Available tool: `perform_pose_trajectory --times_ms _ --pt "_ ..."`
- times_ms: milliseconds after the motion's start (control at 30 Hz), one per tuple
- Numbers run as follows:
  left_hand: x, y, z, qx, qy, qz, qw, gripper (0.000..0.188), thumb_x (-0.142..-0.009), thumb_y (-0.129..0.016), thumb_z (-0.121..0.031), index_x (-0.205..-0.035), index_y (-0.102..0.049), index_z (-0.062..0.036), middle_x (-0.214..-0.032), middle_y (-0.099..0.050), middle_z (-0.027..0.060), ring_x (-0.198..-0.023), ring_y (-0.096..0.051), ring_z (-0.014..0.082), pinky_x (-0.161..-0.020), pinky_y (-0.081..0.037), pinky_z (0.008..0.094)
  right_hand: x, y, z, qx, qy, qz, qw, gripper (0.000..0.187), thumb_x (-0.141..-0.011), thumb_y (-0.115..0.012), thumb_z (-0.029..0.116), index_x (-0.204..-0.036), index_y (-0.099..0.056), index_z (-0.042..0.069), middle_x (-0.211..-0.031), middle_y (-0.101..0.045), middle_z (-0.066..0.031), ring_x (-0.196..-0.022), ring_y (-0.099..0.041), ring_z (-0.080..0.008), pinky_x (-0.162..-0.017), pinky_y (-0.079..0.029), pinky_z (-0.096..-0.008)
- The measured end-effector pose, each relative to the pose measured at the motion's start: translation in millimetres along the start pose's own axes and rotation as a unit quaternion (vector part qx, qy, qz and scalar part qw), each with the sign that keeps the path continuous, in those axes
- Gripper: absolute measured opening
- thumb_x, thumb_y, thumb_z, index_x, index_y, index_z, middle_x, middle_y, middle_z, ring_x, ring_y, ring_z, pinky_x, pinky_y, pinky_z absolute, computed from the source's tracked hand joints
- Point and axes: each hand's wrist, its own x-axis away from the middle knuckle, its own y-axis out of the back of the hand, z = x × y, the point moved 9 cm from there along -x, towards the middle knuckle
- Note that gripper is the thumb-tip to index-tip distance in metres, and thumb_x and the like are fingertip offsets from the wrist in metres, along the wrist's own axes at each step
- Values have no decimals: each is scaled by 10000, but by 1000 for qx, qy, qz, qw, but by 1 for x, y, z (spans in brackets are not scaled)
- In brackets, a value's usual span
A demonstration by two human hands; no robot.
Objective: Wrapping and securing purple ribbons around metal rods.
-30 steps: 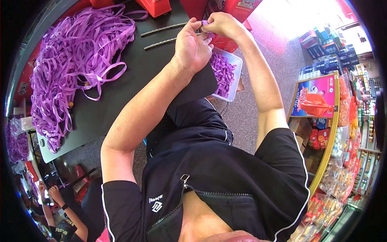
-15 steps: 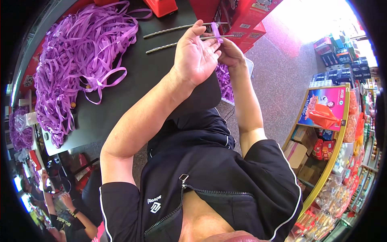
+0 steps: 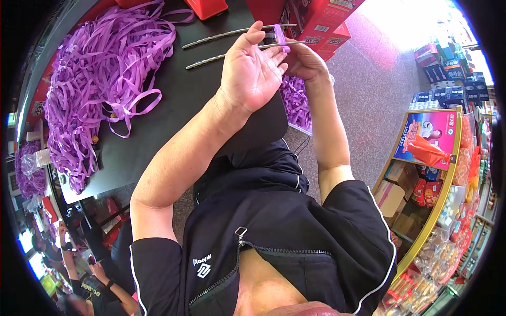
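My left hand [image 3: 252, 71] is raised palm-up over the edge of the black table [image 3: 158, 137], fingers stretched out, with a short purple ribbon strip [image 3: 279, 37] looped over its fingertips. My right hand [image 3: 304, 62] sits just behind it to the right and pinches the same strip. Two twisted metal rods [image 3: 219, 36] lie on the table just beyond the fingertips. A clear tray of cut purple ribbon pieces [image 3: 296, 105] rests under my right wrist, partly hidden by my arms.
A big heap of long purple ribbon [image 3: 100, 73] covers the table's left side. Red boxes [image 3: 321, 21] stand at the far edge. A shelf of packaged goods [image 3: 437, 158] lines the right. Other people [image 3: 84, 263] are at lower left.
My left hand has turned its palm up and spread its fingers, with the ribbon strip now wound over the fingertips. Both hands have stayed close together above the tray.
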Motion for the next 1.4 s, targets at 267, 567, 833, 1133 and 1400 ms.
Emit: perform_pose_trajectory --times_ms 267,567,833,1133,1400 --pt "0 -1 0 -5 -2 1 1000 603 -856 -544 -273 -1378 -255 -182 -1473 -21 349 -1406 -52 414 -1132 32 492 6 11 22 110 -27 -106 988 438 -934 -509 417 -1013 -651 10 -896 -665 -99 -790 -570 -182 -773 -449 -351" --pt "3 -2 -2 3 -1 -9 1000 511 -860 -525 -282 -1301 -308 -143 -1401 -222 328 -1318 -242 384 -1129 -53 496 13 -18 67 394 -3 -192 899 468 -911 -539 451 -949 -703 14 -850 -669 -53 -768 -548 -115 -761 -407 -270" --pt "3 2 -1 26 12 10 1000 526 -883 -481 -317 -1331 -289 -119 -1477 57 349 -1413 6 415 -1133 31 494 26 -136 94 699 190 -168 669 237 -794 -714 209 -820 -679 -24 -817 -669 -101 -697 -638 -178 -609 -494 -321" --pt "3 -11 -2 22 -4 57 998 467 -889 -466 -353 -1279 -319 -142 -1438 -174 283 -1377 -165 389 -1137 -42 510 27 -164 65 898 228 -274 259 300 -708 -718 387 -772 -680 96 -836 -624 -66 -892 -607 -271 -777 -418 -414" --pt "0 -2 2 21 20 36 999 833 -867 -493 -367 -1474 58 -220 -1481 81 332 -1414 34 407 -1129 46 491 38 -142 86 860 240 -289 346 215 -758 -616 296 -768 -713 105 -868 -655 -83 -882 -624 -266 -777 -425 -425"
